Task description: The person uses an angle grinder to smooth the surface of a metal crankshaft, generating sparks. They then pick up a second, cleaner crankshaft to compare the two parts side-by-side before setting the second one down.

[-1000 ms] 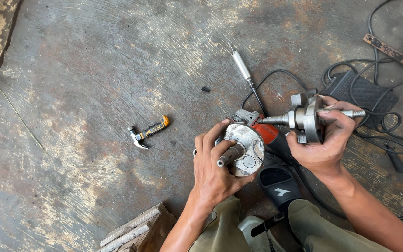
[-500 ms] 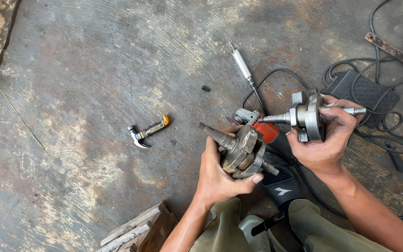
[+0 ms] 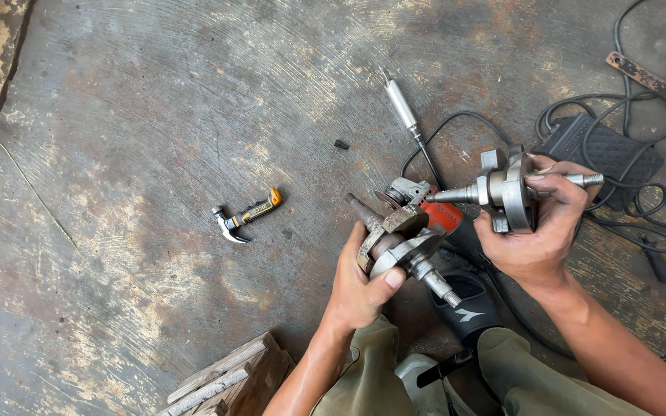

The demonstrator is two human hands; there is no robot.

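My left hand [image 3: 358,286] grips a worn metal crankshaft [image 3: 397,244], its two round webs edge-on and its shaft ends pointing up-left and down-right. My right hand [image 3: 541,231] holds a second metal crankshaft [image 3: 509,189] level, with shafts sticking out left and right. Both parts hang above the concrete floor [image 3: 156,115], close together but apart. An orange and grey angle grinder [image 3: 429,206] lies on the floor just behind them, partly hidden by the left crankshaft.
A small claw hammer [image 3: 245,216] with a black and orange handle lies to the left. A slim metal tool [image 3: 405,110] on a cable lies behind the grinder. A black pedal box [image 3: 607,152] and tangled black cables sit at right. Wooden slats [image 3: 221,377] stand at the bottom.
My left hand has turned its crankshaft from showing a flat round web face to lying edge-on with both shaft ends visible. The right hand has stayed still.
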